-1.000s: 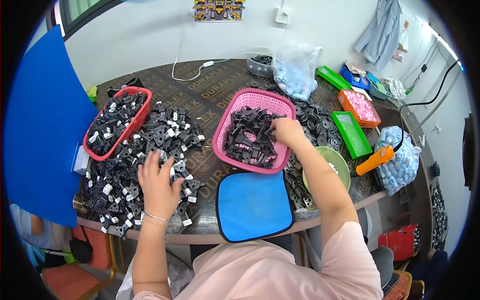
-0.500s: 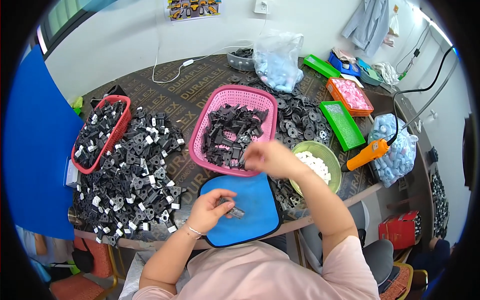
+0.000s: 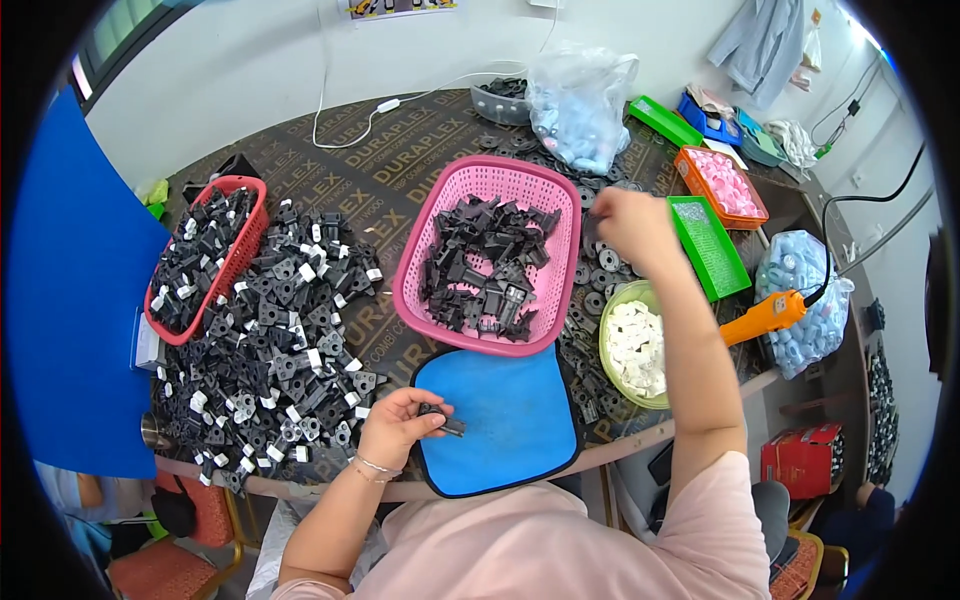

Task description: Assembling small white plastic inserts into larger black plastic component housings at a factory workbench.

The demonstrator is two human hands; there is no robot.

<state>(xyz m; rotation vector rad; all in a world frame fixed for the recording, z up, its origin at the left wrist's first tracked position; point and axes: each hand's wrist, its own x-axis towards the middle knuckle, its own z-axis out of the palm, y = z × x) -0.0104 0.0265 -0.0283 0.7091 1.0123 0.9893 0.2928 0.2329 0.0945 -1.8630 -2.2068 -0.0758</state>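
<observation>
My left hand (image 3: pixel 398 428) pinches a small black plastic part (image 3: pixel 445 421) above the left side of a blue mat (image 3: pixel 510 430). Beyond the mat stands a pink perforated basket (image 3: pixel 408 300) holding a heap of black plastic pieces (image 3: pixel 490 262). My right hand (image 3: pixel 632 230) is over the pile of round black discs (image 3: pixel 606 262) to the basket's right. Its fingers are curled downward and slightly blurred, and what lies between them is hidden. A light green bowl (image 3: pixel 612 372) with small white pieces (image 3: pixel 636 345) sits beneath my right forearm.
Joined black-and-white parts (image 3: pixel 280 350) spread across the left, by a full red basket (image 3: pixel 222 292). At right are a green tray (image 3: pixel 710 250), an orange tray of pink pieces (image 3: pixel 722 185), an orange-handled tool (image 3: pixel 765 318) on a cable and a bag of light-blue pieces (image 3: pixel 805 300).
My right hand has moved from the pink basket's near right edge out to the disc pile, farther right. My left hand keeps its black part, shifted slightly left over the mat.
</observation>
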